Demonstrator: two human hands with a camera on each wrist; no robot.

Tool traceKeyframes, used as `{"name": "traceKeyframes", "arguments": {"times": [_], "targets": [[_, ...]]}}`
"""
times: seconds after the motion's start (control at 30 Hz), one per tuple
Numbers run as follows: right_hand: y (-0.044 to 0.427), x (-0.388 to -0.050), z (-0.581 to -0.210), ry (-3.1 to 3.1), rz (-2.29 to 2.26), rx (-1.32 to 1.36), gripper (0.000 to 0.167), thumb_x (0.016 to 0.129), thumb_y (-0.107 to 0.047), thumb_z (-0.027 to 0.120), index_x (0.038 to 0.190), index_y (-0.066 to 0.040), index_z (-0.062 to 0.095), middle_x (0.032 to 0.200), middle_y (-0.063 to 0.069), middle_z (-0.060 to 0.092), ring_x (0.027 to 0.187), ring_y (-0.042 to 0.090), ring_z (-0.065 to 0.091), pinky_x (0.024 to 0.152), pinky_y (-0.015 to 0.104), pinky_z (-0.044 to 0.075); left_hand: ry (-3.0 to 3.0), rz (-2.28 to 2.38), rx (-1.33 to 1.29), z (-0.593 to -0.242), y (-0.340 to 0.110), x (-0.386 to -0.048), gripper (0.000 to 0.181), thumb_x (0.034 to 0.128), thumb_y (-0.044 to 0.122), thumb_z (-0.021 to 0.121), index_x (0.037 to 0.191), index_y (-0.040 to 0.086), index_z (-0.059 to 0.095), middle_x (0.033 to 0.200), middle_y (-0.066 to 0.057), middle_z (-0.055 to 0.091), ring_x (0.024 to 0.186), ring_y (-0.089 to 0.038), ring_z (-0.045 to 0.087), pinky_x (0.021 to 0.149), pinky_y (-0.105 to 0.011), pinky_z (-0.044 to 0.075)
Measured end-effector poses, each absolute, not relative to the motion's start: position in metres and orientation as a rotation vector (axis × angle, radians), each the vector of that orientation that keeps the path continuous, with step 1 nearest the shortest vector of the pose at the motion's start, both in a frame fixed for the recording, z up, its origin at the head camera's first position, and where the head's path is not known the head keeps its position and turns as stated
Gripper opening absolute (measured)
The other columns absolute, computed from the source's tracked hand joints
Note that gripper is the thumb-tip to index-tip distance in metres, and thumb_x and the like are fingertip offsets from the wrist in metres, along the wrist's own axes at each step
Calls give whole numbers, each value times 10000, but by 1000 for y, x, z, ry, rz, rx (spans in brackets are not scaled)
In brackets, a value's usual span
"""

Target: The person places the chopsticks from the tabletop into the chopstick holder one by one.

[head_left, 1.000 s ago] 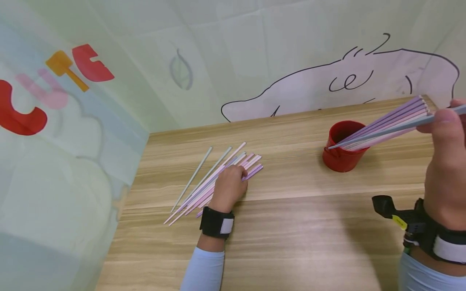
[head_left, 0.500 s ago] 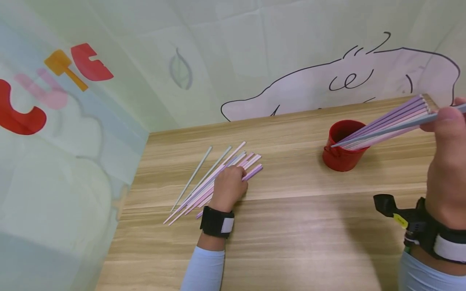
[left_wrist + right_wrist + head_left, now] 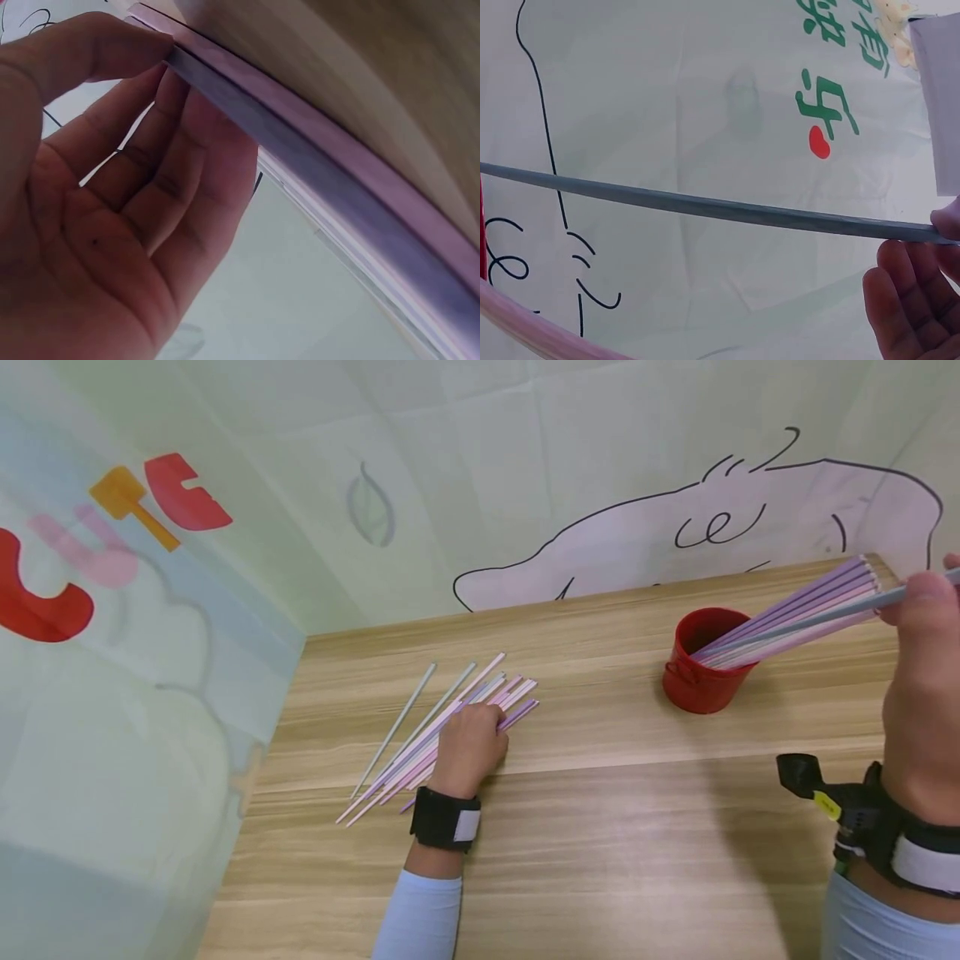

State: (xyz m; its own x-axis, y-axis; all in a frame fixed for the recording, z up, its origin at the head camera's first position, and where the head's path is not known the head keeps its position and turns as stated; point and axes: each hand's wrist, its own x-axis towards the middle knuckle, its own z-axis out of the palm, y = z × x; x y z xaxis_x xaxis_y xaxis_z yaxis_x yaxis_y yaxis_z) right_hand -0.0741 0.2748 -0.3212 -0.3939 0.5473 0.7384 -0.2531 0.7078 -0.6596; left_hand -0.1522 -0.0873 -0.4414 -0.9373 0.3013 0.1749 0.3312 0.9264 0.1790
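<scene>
My right hand [image 3: 922, 693] pinches a blue-grey chopstick [image 3: 727, 210] near its thick end, between thumb and fingers. Its thin tip reaches the mouth of a small red bucket [image 3: 701, 685]. Leaning in that bucket are several purple, pink and white chopsticks [image 3: 802, 610], thick ends up and to the right. My left hand [image 3: 471, 747] is over a loose pile of pastel chopsticks [image 3: 397, 777] lying on the table. In the left wrist view its thumb and fingers pinch a purple chopstick [image 3: 322, 172] near the end, beside a pink chopstick [image 3: 360, 165].
Two grey-green chopsticks lie at the pile's left side, the outer grey-green chopstick [image 3: 393, 731] a little apart. A wooden table [image 3: 600, 843] carries everything. Printed cloth walls [image 3: 465, 485] stand along its back and left edges.
The tip of the blue-grey chopstick has moved from the bucket's left rim to inside its mouth, as my right hand shifted slightly up and right. My left hand stays nearly still at the pile.
</scene>
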Motion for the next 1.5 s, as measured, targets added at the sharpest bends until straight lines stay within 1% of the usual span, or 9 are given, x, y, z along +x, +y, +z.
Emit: {"name": "traceKeyframes", "arguments": {"times": [0.1,0.27,0.4,0.53,0.7,0.8,0.93,1.17,1.5], "targets": [[274,-76,-322,-1792,948,-208,319,998,-244,622,1293,-130,659,1230,-15,683,1034,-41,607,984,159,409,-2929,-317,-497,-442,-88,-152,123,809,15,705,897,66,773,836,-67,723,748,-286,686,624,-422,551],[273,-78,-323,-1838,970,-228,334,1005,-277,612,1314,-154,648,1269,-32,666,1056,15,604,999,185,425,-2888,-395,-500,-436,-87,-150,144,805,16,725,937,58,768,867,-70,727,773,-275,691,629,-418,553],[272,-80,-324,-1880,955,-327,336,991,-328,632,1287,-180,683,1253,-42,682,998,-3,594,937,158,435,-2874,-455,-495,-429,-86,-148,174,811,29,740,980,59,767,898,-69,733,787,-258,697,622,-406,558],[272,-82,-324,-1915,962,-375,330,983,-354,640,1260,-189,709,1241,-54,689,998,-3,602,936,156,441,-2850,-461,-508,-426,-84,-148,174,820,39,742,989,72,769,887,-47,729,776,-221,686,613,-375,553],[272,-81,-322,-1957,984,-425,350,992,-363,619,1294,-201,687,1272,-53,672,1047,32,609,956,159,436,-2815,-482,-535,-421,-83,-146,153,829,53,734,976,82,766,841,-18,699,738,-176,646,593,-341,525],[271,-81,-321,-1950,1027,-468,341,993,-340,619,1299,-202,680,1271,-41,671,1017,19,585,949,155,420,-2802,-489,-544,-417,-82,-145,145,832,60,724,969,87,764,826,-7,685,721,-164,630,579,-333,512],[272,-82,-320,-1934,1027,-461,323,997,-321,610,1280,-185,684,1250,-31,677,967,-18,537,917,165,405,-2805,-510,-548,-413,-81,-144,149,839,55,715,977,87,761,831,-5,684,715,-153,618,571,-322,503],[275,-80,-321,-1942,983,-438,326,997,-364,603,1270,-208,691,1253,-59,672,986,-20,533,921,164,399,-2765,-593,-602,-404,-79,-140,155,854,79,719,1005,98,749,848,11,683,713,-123,589,591,-301,477],[268,-82,-318,-1926,995,-382,285,971,-329,649,1205,-193,739,1181,-58,712,881,-45,540,827,152,407,-2614,-901,-671,-387,-75,-133,205,846,71,738,1050,53,723,832,-3,681,684,-82,639,608,-239,521]]}}
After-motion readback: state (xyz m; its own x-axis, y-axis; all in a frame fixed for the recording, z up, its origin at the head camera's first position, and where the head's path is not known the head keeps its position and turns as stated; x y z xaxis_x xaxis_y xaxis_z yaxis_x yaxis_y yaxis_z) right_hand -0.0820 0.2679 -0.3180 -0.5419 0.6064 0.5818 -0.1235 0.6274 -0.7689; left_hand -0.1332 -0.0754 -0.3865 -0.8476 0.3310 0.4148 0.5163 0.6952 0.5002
